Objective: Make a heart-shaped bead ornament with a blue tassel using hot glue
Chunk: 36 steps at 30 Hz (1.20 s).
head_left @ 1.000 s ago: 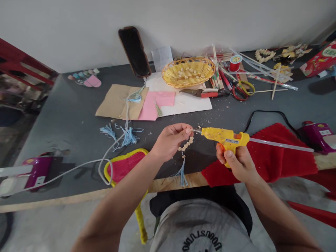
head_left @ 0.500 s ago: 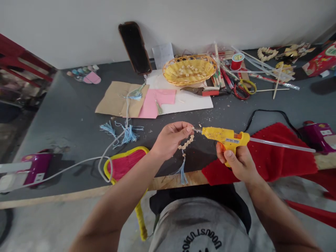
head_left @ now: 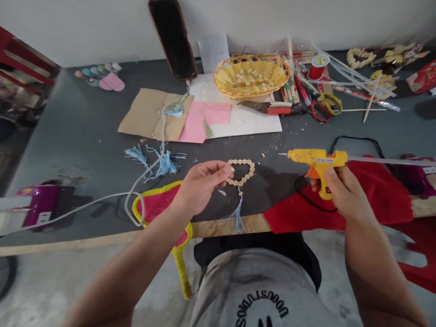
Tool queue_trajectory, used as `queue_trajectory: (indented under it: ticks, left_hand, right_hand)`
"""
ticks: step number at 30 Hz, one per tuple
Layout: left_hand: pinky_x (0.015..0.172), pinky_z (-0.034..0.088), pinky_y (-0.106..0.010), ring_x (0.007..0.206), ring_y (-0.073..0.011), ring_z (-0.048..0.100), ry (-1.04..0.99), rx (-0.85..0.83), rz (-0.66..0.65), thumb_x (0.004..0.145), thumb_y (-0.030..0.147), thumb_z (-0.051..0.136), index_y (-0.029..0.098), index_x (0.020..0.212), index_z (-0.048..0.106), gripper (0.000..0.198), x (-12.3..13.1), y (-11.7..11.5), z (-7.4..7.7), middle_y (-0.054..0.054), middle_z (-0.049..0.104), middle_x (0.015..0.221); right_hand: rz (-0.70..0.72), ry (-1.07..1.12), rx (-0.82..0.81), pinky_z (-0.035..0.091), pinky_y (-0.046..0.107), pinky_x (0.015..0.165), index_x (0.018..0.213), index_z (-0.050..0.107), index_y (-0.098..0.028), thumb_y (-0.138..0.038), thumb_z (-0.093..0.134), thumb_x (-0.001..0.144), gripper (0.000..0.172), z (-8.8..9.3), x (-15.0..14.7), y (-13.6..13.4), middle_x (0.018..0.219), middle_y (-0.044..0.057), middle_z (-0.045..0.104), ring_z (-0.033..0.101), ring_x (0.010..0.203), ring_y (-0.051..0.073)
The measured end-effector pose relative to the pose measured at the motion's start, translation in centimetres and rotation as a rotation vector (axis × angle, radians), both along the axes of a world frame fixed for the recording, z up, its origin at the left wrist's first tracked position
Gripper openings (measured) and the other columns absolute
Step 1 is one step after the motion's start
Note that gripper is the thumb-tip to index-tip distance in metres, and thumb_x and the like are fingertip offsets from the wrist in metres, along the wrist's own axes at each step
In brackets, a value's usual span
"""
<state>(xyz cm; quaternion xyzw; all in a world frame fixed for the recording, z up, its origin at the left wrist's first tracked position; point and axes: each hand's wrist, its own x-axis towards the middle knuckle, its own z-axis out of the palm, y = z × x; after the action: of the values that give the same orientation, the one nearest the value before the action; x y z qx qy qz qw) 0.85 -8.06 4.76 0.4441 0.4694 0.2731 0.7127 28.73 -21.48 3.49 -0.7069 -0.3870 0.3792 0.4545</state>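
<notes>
My right hand is wrapped round the handle of a yellow hot glue gun, its nozzle pointing left and a clear glue stick poking out the back. The thumb and fingers of my left hand are pinched on a tiny pale piece, too small to make out fully. Right beside those fingertips, a heart-shaped ring of small pale pieces lies on the dark table; fingers cover part of its left side. From its lower point hangs a light blue tassel.
A yellow wicker basket with several pale pieces stands at the back. Around it are pliers, scissors and a red thread spool. Blue tassels and a white cord lie left; red cloth lies right.
The glue gun has moved away to the right, off my left fingertips. My left hand has shifted slightly left, and more of the heart-shaped ring shows.
</notes>
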Motion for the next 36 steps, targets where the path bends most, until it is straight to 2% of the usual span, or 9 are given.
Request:
queue_trajectory:
  ticks: [5,7,9,12,15,18,25,31,36]
  left_hand:
    - [0.055,0.040,-0.022,0.059,-0.0092,0.052,0.085,-0.097,-0.002,0.066,0.043,0.083,0.016,0.072,0.070,0.031,-2.9,-1.9,-0.8,-0.003,0.068,0.071]
    - [0.054,0.039,-0.022,0.057,-0.0083,0.050,0.113,-0.104,-0.016,0.068,0.042,0.081,0.016,0.072,0.070,0.029,-3.4,-2.6,-1.1,-0.003,0.068,0.071]
    - [0.054,0.039,-0.022,0.057,-0.0081,0.050,0.129,-0.103,-0.028,0.070,0.042,0.080,0.016,0.073,0.070,0.028,-3.7,-3.2,-1.4,-0.002,0.067,0.072]
    - [0.054,0.039,-0.022,0.056,-0.0080,0.050,0.118,-0.104,-0.034,0.072,0.042,0.078,0.016,0.073,0.070,0.028,-3.9,-3.6,-1.9,-0.001,0.065,0.073]
    - [0.053,0.039,-0.021,0.055,-0.0076,0.050,0.101,-0.104,-0.033,0.073,0.043,0.077,0.016,0.075,0.070,0.028,-3.9,-3.7,-2.2,-0.001,0.065,0.073]
    - [0.051,0.038,-0.021,0.053,-0.0070,0.049,0.085,-0.108,-0.048,0.075,0.044,0.076,0.017,0.075,0.070,0.028,-4.1,-3.7,-2.6,0.000,0.064,0.072]
    - [0.044,0.039,-0.019,0.049,-0.0068,0.049,0.079,-0.123,-0.052,0.076,0.046,0.074,0.018,0.078,0.069,0.029,-4.0,-4.0,-2.8,0.000,0.064,0.072]
    - [0.039,0.036,-0.018,0.042,-0.0052,0.049,0.137,-0.144,-0.090,0.077,0.045,0.072,0.017,0.076,0.067,0.029,-3.5,-3.7,-2.1,0.000,0.064,0.070]
    - [0.040,0.036,-0.017,0.043,-0.0056,0.051,0.149,-0.118,-0.100,0.078,0.045,0.071,0.016,0.077,0.066,0.030,-3.3,-3.7,-1.9,-0.001,0.064,0.071]
  right_hand:
    - [0.018,-0.821,-0.367,0.030,0.033,0.056,0.082,0.060,-0.020,-0.055,0.048,0.095,0.039,1.0,2.3,0.1,0.069,0.007,0.061,0.054,0.062,0.019]
    - [-0.001,-1.067,-0.342,0.025,0.032,0.054,0.080,0.062,-0.019,-0.049,0.053,0.094,0.034,1.4,1.3,-0.2,0.071,0.008,0.063,0.053,0.062,0.019]
    - [-0.003,-1.151,-0.136,0.030,0.031,0.055,0.087,0.064,-0.019,-0.041,0.057,0.093,0.024,1.3,-1.1,-0.5,0.081,0.008,0.067,0.058,0.070,0.020]
    - [0.343,-0.981,0.213,0.045,0.029,0.067,0.099,0.065,-0.021,-0.027,0.053,0.096,0.014,0.3,-6.2,-0.5,0.094,0.007,0.069,0.063,0.084,0.019]
    - [0.814,-0.925,0.327,0.047,0.027,0.066,0.120,0.062,-0.027,-0.018,0.047,0.097,0.028,-1.1,-10.6,0.0,0.093,0.003,0.067,0.060,0.078,0.016]
    - [0.919,-0.964,0.318,0.047,0.029,0.063,0.118,0.065,-0.025,-0.017,0.050,0.096,0.028,-2.0,-12.4,0.7,0.089,0.004,0.065,0.057,0.075,0.017]
    - [0.832,-0.827,0.299,0.053,0.033,0.071,0.095,0.070,-0.022,-0.014,0.053,0.093,0.019,-2.8,-12.1,0.9,0.095,0.007,0.067,0.058,0.086,0.021]
    - [0.512,-0.320,0.247,0.055,0.030,0.079,0.090,0.063,-0.023,-0.018,0.055,0.094,0.010,-2.8,-11.6,1.0,0.094,0.005,0.064,0.064,0.088,0.016]
    - [0.350,0.038,0.080,0.057,0.028,0.071,0.091,0.060,-0.022,-0.028,0.057,0.095,0.007,-2.4,-11.5,1.4,0.096,0.004,0.065,0.064,0.079,0.013]
